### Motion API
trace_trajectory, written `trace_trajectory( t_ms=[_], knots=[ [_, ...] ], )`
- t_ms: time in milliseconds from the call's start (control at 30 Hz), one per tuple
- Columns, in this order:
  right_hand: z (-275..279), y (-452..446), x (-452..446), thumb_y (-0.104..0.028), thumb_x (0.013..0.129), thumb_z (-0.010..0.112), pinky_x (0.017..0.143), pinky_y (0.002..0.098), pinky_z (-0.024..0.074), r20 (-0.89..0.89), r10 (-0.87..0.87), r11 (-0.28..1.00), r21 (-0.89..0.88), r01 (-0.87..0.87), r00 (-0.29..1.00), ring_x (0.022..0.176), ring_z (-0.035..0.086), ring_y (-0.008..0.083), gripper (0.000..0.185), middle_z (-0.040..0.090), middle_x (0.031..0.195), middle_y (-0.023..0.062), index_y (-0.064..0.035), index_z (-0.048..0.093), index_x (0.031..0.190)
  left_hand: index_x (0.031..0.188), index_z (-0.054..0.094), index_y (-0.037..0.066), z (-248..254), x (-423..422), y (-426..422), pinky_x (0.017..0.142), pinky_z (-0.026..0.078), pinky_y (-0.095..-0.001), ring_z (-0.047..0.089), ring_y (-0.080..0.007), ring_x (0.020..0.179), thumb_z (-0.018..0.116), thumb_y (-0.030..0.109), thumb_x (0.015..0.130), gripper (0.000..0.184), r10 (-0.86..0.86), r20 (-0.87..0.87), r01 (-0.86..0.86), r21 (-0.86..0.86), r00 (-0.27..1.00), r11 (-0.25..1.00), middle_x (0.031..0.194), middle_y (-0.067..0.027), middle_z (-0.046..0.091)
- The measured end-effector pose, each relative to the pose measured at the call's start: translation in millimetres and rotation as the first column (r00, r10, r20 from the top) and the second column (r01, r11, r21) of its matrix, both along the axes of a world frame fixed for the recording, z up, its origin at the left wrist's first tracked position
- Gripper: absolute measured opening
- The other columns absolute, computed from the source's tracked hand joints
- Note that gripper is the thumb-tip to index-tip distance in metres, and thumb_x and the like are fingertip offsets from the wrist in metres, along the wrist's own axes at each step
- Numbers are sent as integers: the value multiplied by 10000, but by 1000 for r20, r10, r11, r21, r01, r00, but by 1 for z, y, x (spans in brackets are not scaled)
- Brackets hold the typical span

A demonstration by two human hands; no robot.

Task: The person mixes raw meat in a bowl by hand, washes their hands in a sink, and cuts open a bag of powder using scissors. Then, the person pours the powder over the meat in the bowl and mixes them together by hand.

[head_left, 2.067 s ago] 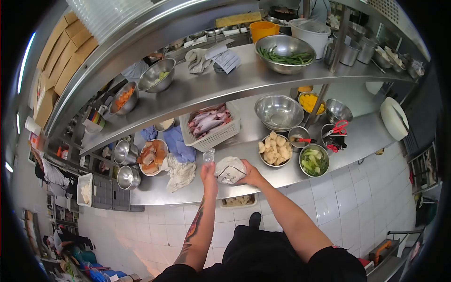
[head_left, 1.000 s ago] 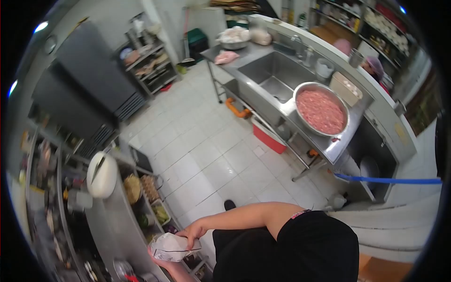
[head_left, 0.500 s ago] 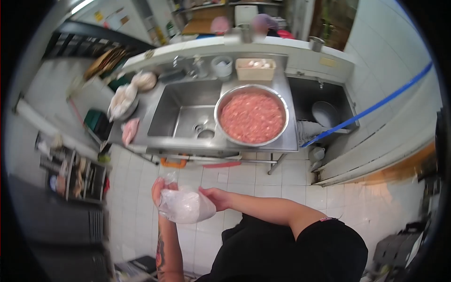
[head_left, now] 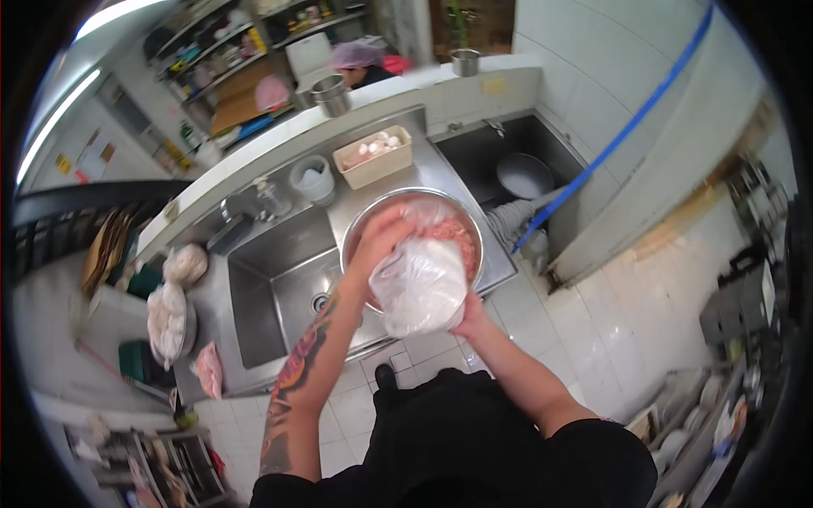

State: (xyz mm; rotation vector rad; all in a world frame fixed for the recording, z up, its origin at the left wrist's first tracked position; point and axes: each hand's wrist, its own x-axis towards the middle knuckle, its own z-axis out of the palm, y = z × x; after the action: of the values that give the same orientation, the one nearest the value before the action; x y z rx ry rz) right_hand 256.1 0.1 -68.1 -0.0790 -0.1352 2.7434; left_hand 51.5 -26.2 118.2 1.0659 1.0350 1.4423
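Observation:
A clear plastic bag of white powder [head_left: 419, 288] is held up between my two hands, over the near side of a large steel bowl. Pink minced meat [head_left: 461, 241] shows in the bowl [head_left: 479, 267] behind the bag. My left hand [head_left: 381, 241] is closed round the bag's gathered upper end, its fingers partly blurred. At the bag's lower right side, my right hand [head_left: 472, 315] grips it from beneath, with some fingers hidden behind it.
Left of the bowl is a steel sink [head_left: 279, 296]. Behind stand an egg box [head_left: 377, 161] and a plastic tub [head_left: 313, 179]. Bagged food [head_left: 169, 322] lies far left. A blue pole [head_left: 622, 135] slants at right. A person in a purple cap [head_left: 357, 59] is beyond the wall.
The view has moved in closer to the counter. The bag, in both hands, has gone from above the floor to over the meat bowl, and my left hand is now at its top end.

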Motion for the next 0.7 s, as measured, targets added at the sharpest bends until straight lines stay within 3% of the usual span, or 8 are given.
trace_trajectory(
  t_ms=[100, 133, 200, 300, 367, 400, 533, 700],
  knots=[
    [7, 31, 27, -354, 825, 759, 1129, 537, 389, 100, -334, 932, 180, 313, 937, 1311, 510, 360, 802, 506, 1447, 179, -25, 400, 1463, 1125, 656, 53, 55, -6, 38, 839, 478, -259, 606, -88, 944, 604, 274, 996, 260, -186, -54, 189, 53, 981, 981, 990, -7, 675],
    [20, 33, 37, -327, 818, 767, 1113, 521, 413, 185, -479, 867, 254, 429, 858, 1294, 527, 353, 795, 524, 1425, 177, -16, 405, 1454, 1125, 656, 53, 66, -15, 52, 839, 478, -259, 606, -88, 944, 604, 274, 996, 260, -246, -44, 248, 57, 968, 967, 990, -7, 675],
    [57, 36, 55, -312, 821, 753, 1083, 501, 449, 243, -707, 686, 467, 558, 664, 1269, 551, 341, 763, 548, 1398, 171, -8, 421, 1438, 1167, 657, 46, 88, -36, 79, 880, 492, -304, 611, -126, 1011, 600, 267, 1000, 283, -337, -426, 446, 187, 840, 875, 1120, -23, 686],
    [101, 36, 78, -258, 823, 749, 1022, 445, 505, 213, -898, 419, 680, 602, 385, 1201, 597, 305, 721, 586, 1337, 147, -2, 432, 1418, 1168, 666, 46, 118, -51, 95, 871, 488, -302, 597, -129, 1028, 614, 269, 992, 289, -377, -483, 499, 151, 790, 853, 1108, -16, 686],
    [157, 20, 78, -181, 818, 753, 989, 413, 521, 135, -976, 205, 827, 523, 168, 1156, 615, 282, 669, 610, 1279, 142, 5, 454, 1387, 1161, 675, 44, 127, -62, 107, 855, 491, -298, 597, -124, 1013, 618, 264, 989, 285, -354, -555, 516, 164, 753, 841, 1103, -18, 687],
    [181, 14, 80, -139, 802, 766, 969, 411, 528, 127, -985, 169, 860, 481, 119, 1146, 618, 277, 662, 611, 1262, 148, 4, 457, 1370, 1154, 685, 42, 131, -69, 111, 838, 493, -294, 597, -119, 998, 621, 260, 987, 282, -306, -629, 507, 164, 714, 846, 1099, -21, 688],
    [253, -8, 76, -73, 763, 809, 930, 394, 544, 108, -992, 83, 954, 289, -71, 1121, 627, 261, 674, 623, 1227, 150, -9, 468, 1342, 1137, 708, 47, 126, -95, 109, 783, 509, -285, 600, -111, 972, 624, 253, 985, 270, -316, -624, 492, 127, 714, 861, 1107, -33, 695],
    [317, -16, 68, -95, 756, 836, 868, 363, 570, 21, -994, 5, 989, 148, -106, 1039, 665, 231, 654, 656, 1173, 129, -11, 510, 1317, 1152, 704, 12, 121, -102, 100, 780, 554, -277, 649, -135, 950, 615, 264, 993, 310, -294, -369, 355, 107, 882, 929, 1120, -77, 699]
  ],
)
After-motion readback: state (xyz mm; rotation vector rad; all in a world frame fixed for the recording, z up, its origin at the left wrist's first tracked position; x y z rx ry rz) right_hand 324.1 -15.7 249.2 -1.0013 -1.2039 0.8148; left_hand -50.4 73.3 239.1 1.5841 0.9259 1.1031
